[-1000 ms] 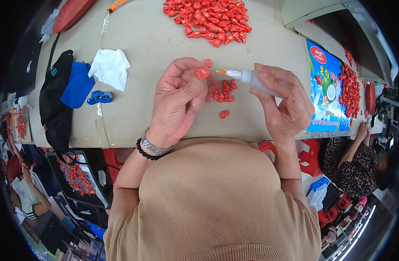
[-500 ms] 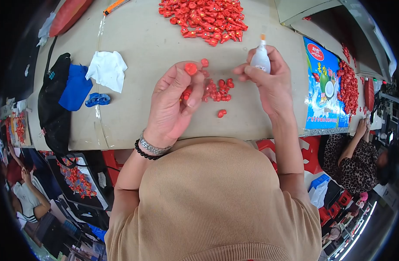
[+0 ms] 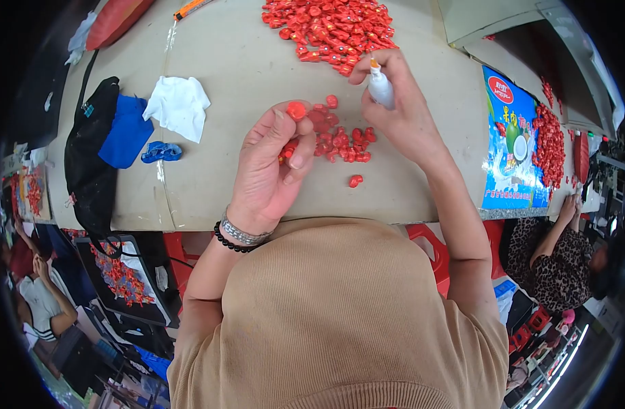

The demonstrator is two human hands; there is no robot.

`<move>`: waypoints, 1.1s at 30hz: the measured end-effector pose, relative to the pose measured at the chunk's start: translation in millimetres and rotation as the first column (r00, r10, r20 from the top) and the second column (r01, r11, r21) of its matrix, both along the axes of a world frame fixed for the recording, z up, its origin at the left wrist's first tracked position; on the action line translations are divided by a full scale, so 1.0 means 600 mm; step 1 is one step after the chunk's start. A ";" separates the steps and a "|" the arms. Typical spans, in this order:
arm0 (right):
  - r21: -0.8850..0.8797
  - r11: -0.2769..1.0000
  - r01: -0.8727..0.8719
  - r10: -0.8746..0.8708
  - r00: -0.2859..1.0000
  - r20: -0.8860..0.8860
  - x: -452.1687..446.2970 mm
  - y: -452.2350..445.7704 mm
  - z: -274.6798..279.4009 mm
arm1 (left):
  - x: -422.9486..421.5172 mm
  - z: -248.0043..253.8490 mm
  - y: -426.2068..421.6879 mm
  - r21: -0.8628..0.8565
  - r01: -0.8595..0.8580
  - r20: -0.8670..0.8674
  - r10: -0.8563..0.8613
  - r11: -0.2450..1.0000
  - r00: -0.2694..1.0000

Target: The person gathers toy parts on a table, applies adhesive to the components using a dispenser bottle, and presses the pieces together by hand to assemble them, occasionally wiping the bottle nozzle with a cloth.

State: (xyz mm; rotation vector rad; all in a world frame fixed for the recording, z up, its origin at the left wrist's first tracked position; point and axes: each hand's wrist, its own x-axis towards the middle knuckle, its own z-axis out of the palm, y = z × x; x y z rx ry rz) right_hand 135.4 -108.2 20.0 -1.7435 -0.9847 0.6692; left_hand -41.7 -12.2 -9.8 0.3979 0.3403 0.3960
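My left hand (image 3: pixel 268 157) is closed, pinching a small round red plastic piece (image 3: pixel 297 111) between thumb and forefinger. Another red piece with a bit of yellow (image 3: pixel 288 150) sits under its curled fingers. In my right hand (image 3: pixel 409 109) is a small white squeeze bottle (image 3: pixel 380 90) with an orange tip, pointing away from me. The fingers of that hand curl around the bottle close to the near edge of a large heap of red figure-like parts (image 3: pixel 333 31). Between my hands lies a loose cluster of small rounded red pieces (image 3: pixel 343 144), with a single red piece (image 3: pixel 355 180) closer to me.
At the left lie a white cloth (image 3: pixel 178 108), a blue cloth (image 3: pixel 126 133), a black bag (image 3: pixel 91 157) and an orange pen-like tool (image 3: pixel 190 8). At the right, more red parts (image 3: pixel 549 146) lie by a blue printed sheet (image 3: pixel 506 160). Other people sit at both sides.
My right hand has moved left and slightly away from me with the bottle, toward the large heap. The left hand keeps its pinch on the red piece. The view has shifted slightly.
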 end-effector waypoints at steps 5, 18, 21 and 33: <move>0.037 0.999 -0.003 -0.007 0.962 0.275 -0.017 -0.022 0.025 | 0.005 0.002 -0.002 0.045 -0.002 0.003 0.001 0.999 1.000; 0.360 0.933 -0.025 -0.182 0.830 0.528 -0.039 -0.050 0.022 | 0.008 0.008 -0.013 0.193 0.005 -0.092 0.013 0.981 0.996; 0.367 0.930 0.006 -0.173 0.890 0.422 -0.034 -0.051 0.011 | 0.009 0.008 -0.015 0.193 0.003 -0.078 0.012 0.981 0.997; 0.289 0.957 0.018 -0.128 0.921 0.368 -0.037 -0.060 0.015 | 0.009 0.004 -0.014 0.258 0.022 -0.015 -0.019 0.966 1.000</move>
